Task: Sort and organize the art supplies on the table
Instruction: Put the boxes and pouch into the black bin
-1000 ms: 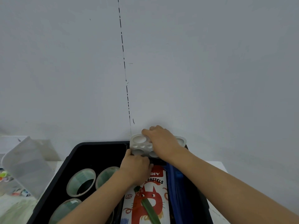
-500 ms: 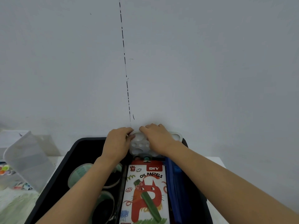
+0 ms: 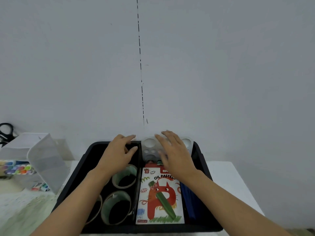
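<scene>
A black tray (image 3: 80, 165) stands on the white table against the wall. A white paint palette (image 3: 149, 144) leans at the tray's far end. My right hand (image 3: 173, 154) hovers in front of the palette with fingers spread, holding nothing. My left hand (image 3: 119, 151) is over the left compartment, fingers loosely extended, empty. An oil pastels box (image 3: 160, 200) lies in the middle compartment. Rolls of green tape (image 3: 117, 206) sit in the left compartment. A blue item (image 3: 190, 201) lies along the right side.
A translucent plastic box (image 3: 47, 160) with its lid open stands left of the tray. Coloured markers (image 3: 17, 168) lie at the far left, black scissors (image 3: 6, 132) behind them. Small paint tubes (image 3: 40, 186) lie beside the box.
Both hands have let go of the palette and pulled back towards me with fingers open. The palette stays leaning at the tray's far end.
</scene>
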### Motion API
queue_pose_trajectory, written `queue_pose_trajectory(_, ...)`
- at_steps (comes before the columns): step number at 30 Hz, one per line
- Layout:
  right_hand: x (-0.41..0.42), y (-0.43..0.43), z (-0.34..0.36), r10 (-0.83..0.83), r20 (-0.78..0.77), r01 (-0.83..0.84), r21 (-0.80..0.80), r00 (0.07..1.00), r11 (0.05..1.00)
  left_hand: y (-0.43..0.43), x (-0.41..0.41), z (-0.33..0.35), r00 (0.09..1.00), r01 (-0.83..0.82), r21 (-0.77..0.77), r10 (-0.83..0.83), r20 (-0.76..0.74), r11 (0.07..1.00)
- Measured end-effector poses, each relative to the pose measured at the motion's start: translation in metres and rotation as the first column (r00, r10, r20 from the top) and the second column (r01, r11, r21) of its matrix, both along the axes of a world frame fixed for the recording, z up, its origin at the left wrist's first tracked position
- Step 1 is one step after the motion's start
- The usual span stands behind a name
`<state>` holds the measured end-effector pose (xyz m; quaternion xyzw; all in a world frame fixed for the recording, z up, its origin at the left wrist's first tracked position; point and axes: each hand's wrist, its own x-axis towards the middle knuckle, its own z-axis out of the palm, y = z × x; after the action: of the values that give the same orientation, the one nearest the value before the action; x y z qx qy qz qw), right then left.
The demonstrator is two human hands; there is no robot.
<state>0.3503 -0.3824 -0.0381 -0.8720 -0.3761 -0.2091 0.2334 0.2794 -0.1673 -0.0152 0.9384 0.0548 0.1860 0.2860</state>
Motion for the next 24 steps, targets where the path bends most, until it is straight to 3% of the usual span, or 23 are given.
queue_pose_trajectory(2,-0.032,-0.008,0.004,-0.02,-0.137,0.03,0.076,0.99,0.997,0.012,-0.034,0.006,0.999,-0.016,-0.04,0.017,0.042,0.999)
queue_pose_trajectory(6,-0.086,-0.016,-0.006,-0.065,-0.264,0.075,0.027,0.962,0.997,0.041,-0.103,0.005,0.997,-0.057,0.005,0.057,0.052,0.998)
queue_pose_trajectory(11,-0.127,-0.017,-0.028,-0.228,-0.194,0.224,-0.041,0.954,0.974,0.066,-0.168,-0.021,1.0,-0.007,0.13,0.005,0.015,0.992)
queue_pose_trajectory(17,-0.169,-0.006,-0.046,-0.488,-0.062,0.485,-0.06,0.871,0.873,0.099,-0.203,-0.05,0.965,0.259,0.303,-0.233,-0.12,0.917)
queue_pose_trajectory(24,-0.192,0.012,-0.05,-0.509,-0.084,0.502,-0.088,0.857,0.86,0.124,-0.211,-0.062,0.943,0.333,0.286,-0.311,-0.119,0.899)
